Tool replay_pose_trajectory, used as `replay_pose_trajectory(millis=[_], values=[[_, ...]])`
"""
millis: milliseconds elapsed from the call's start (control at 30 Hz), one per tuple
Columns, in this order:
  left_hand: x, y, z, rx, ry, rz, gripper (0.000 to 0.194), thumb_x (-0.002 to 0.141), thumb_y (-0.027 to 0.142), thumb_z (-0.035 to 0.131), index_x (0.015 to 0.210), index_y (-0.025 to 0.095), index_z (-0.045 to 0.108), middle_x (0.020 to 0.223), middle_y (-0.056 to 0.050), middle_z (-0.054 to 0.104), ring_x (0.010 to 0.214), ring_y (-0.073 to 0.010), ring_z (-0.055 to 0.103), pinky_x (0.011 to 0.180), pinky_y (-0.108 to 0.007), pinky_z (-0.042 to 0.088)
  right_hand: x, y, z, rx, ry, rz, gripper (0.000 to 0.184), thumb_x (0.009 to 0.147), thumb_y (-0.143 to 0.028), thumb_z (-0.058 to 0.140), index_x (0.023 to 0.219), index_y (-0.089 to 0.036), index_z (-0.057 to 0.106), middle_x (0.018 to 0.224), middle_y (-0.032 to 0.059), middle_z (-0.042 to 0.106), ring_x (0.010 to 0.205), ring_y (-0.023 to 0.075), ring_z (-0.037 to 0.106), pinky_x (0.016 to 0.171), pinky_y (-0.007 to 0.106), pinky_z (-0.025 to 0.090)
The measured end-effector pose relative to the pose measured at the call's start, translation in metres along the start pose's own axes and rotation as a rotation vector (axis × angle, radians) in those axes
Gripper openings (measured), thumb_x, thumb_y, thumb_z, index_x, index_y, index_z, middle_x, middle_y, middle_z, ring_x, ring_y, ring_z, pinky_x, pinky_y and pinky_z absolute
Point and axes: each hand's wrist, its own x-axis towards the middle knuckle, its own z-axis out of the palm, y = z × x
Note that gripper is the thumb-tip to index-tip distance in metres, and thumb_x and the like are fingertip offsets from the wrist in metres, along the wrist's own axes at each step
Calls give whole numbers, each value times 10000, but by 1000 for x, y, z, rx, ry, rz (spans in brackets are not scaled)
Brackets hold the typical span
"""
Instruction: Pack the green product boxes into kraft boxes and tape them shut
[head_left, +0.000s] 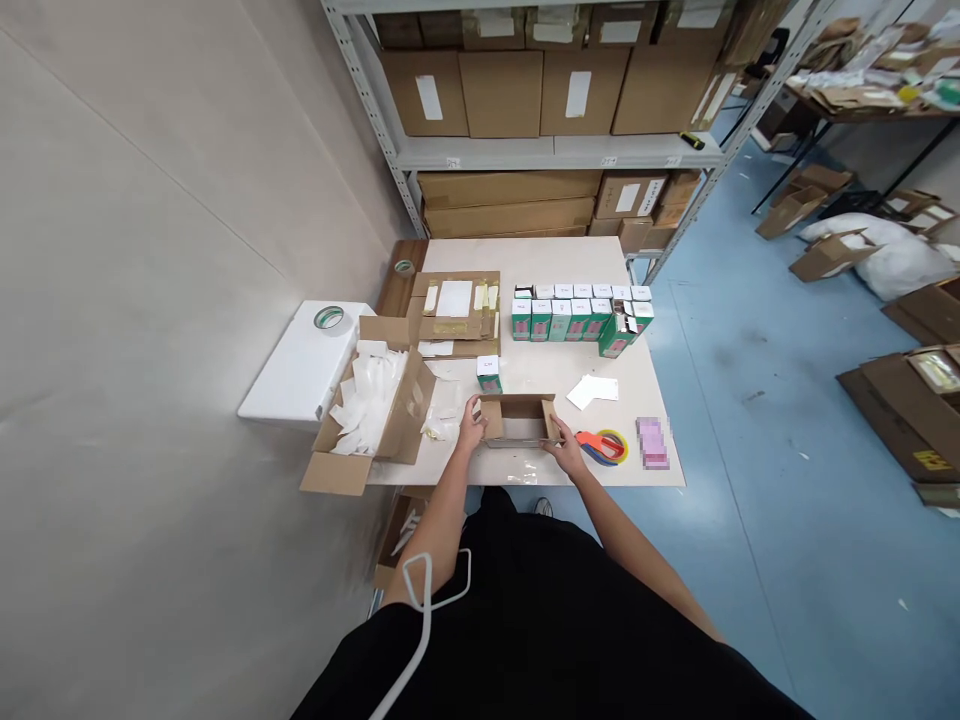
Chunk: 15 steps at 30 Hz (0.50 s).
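A small brown cardboard box (517, 406) stands between my hands at the table's near edge, its upper side uncovered. My left hand (470, 427) grips its left end, and my right hand (566, 450) holds the right end near the lower corner. Pale surface shows inside the box; I cannot tell whether that is its bottom or the tabletop. Just beyond it is a single green-and-white carton (489, 374). To the right of my right hand lie an orange tape dispenser (596, 441) and a yellow tape roll (619, 447).
Rows of green-and-white cartons (560, 322) stand at the back right. White cards (592, 391) and a pink stack (653, 443) lie on the table (540, 378). Flattened cardboard (465, 325) and an open box (405, 410) of white packing material occupy the left. Shelving (555, 152) stands behind.
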Motion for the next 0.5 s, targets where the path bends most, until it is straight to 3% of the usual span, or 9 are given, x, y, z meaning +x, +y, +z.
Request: replay_pose_trajectory(millis=[200, 300, 500], values=[[-1, 1, -7, -29, 0, -12, 473, 736, 158, 619, 1198, 248, 575, 1391, -87, 586, 1203, -236, 621, 1023, -402, 524, 5, 4, 0, 4, -36, 11, 827, 748, -469, 807, 1522, -338, 547, 1631, 73, 445, 1534, 314, 358, 1196, 489, 396], [-4, 8, -10, -10, 0, -9, 387, 736, 184, 602, 1118, 242, 591, 1335, -78, 612, 1214, -242, 608, 1047, -413, 505, 8, 5, -1, -46, -41, 30, 794, 746, -480, 815, 1491, -341, 581, 1632, 75, 437, 1563, 308, 314, 1202, 494, 389], [-10, 21, -10, 48, 15, -68, 270, 770, 213, 572, 1035, 226, 626, 1211, -57, 678, 1126, -246, 629, 964, -372, 536, 12, 4, -4, -92, -39, 23, 760, 714, -460, 861, 1430, -316, 648, 1546, 101, 517, 1477, 327, 444, 1157, 487, 452]])
